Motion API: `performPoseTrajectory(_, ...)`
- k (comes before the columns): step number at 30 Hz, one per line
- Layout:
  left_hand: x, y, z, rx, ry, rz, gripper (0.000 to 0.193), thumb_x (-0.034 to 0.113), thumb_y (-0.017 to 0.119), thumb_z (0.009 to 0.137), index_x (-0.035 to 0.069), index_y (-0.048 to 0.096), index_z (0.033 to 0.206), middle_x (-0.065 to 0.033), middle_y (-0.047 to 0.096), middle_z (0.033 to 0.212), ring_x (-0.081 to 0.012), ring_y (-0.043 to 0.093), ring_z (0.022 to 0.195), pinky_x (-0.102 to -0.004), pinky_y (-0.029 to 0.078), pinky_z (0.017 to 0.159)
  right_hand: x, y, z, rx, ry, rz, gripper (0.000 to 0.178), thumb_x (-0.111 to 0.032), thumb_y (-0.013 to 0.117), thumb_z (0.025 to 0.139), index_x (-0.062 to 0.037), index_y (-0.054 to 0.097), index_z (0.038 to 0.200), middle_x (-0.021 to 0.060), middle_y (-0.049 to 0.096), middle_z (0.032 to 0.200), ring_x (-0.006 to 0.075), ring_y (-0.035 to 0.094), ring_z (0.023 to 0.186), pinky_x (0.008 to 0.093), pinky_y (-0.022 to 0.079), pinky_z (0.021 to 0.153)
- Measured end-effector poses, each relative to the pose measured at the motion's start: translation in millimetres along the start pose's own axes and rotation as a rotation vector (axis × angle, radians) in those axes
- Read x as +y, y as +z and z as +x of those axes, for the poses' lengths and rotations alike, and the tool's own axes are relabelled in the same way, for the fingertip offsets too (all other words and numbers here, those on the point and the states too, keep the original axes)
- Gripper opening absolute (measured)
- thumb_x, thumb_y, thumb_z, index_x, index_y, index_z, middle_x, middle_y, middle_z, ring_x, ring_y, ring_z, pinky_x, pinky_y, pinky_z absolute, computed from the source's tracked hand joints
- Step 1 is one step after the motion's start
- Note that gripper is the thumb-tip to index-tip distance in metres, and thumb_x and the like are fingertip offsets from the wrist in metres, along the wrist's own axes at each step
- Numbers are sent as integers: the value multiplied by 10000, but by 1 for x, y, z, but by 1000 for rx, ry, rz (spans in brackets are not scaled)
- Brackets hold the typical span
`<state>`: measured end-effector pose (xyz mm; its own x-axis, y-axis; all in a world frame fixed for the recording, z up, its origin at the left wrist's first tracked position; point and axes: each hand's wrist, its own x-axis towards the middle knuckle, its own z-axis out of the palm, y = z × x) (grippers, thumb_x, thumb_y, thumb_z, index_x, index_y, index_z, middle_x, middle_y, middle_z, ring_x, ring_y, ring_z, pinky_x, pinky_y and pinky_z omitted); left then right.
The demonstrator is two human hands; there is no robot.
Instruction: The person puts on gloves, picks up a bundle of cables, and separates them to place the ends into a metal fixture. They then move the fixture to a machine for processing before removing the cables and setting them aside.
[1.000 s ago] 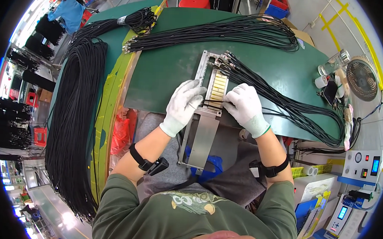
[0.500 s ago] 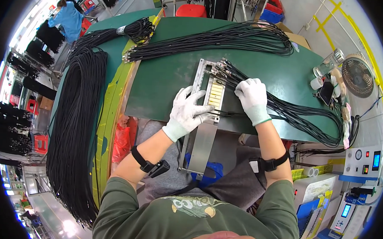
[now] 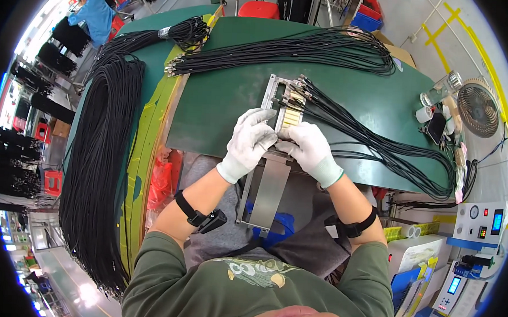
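Note:
A metal fixture with a row of cream-coloured slots lies on the green table, its flat steel arm reaching over my lap. Several black cables have their metal connector ends set in the far slots and trail off to the right. My white-gloved left hand is closed at the fixture's near end, thumb and forefinger together. Right beside it my gloved right hand pinches a black cable, which runs out behind it to the right. The cable's tip is hidden between the fingers.
A bundle of black cables lies across the table's far side, and a large one hangs along the left. At the right stand a fan, a glass bottle and control boxes. A person in blue is far left.
My right hand has moved left and down to the fixture's near end, beside my left. The left hand's spread fingers have drawn together. The view has shifted slightly.

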<state>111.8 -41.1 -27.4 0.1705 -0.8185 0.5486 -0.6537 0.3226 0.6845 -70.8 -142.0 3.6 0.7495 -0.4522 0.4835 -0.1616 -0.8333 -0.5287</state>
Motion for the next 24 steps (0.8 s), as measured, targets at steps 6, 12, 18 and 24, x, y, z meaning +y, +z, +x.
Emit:
performPoseTrajectory(6, -1, -5, 3, 40, 102, 155, 121, 167, 712, 802, 67, 666, 853, -163, 617, 1225, -371, 513, 1185, -449, 410, 1001, 17, -7, -8, -135, 261, 204, 151, -184, 710, 787, -56, 693, 865, 132, 665, 796, 320, 621, 791, 404, 490, 712)
performPoseTrajectory(12, 3, -7, 1, 22, 78, 133, 132, 183, 715, 805, 63, 669, 835, -161, 623, 1207, -363, 517, 1173, -449, 405, 1004, -1, -6, -1, -176, 308, 288, 152, -169, 701, 786, -40, 691, 864, 130, 670, 802, 299, 630, 783, 392, 496, 728)
performPoseTrajectory(18, -8, -14, -2, 184, 15, 253, 117, 179, 709, 800, 74, 671, 835, -131, 653, 1136, -361, 563, 1104, -467, 406, 999, 15, -25, -11, -167, 562, 380, 127, -146, 734, 782, -49, 683, 845, 94, 640, 779, 232, 608, 755, 341, 490, 710)
performPoseTrajectory(24, -10, -12, -1, 66, -14, 341, 108, 146, 681, 839, 44, 668, 870, -141, 655, 1118, -337, 567, 1097, -444, 410, 998, 16, -16, -12, -131, 140, -149, 105, -185, 731, 774, -92, 694, 807, 64, 624, 726, 261, 577, 744, 377, 456, 699)
